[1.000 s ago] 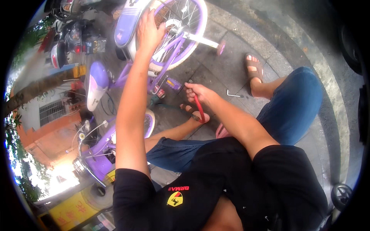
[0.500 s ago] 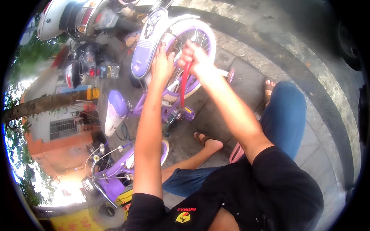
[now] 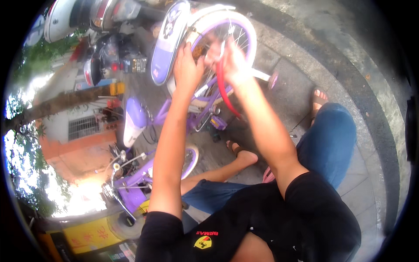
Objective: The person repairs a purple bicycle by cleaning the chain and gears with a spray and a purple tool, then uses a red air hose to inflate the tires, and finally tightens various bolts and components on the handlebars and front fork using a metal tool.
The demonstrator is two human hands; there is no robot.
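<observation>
A purple and white child's bicycle leans in front of me, its rear wheel [image 3: 248, 32] with white tyre and purple rim at the top. Fingers stretched, my left hand [image 3: 187, 67] lies on the tyre's edge beside the purple rear rack [image 3: 162, 59]. My right hand [image 3: 235, 65], smeared by motion, is closed round a long red flexible strip [image 3: 227, 99], perhaps a hose, in front of the spokes. Its lower end curves down toward the pedal [image 3: 218, 123]. What the strip's upper end touches is blurred.
A white training wheel [image 3: 273, 81] juts out right of the rear wheel. The saddle [image 3: 134, 120] and front wheel [image 3: 190, 161] are lower left. Parked scooters [image 3: 102, 63] stand upper left, near a tree trunk [image 3: 65, 105]. A kerb [image 3: 331, 65] curves along the right.
The red strip, nearly straight before, now bows out to the right. My right hand has shifted slightly right. My left hand's fingers stay at the tyre as the whole view shifts.
</observation>
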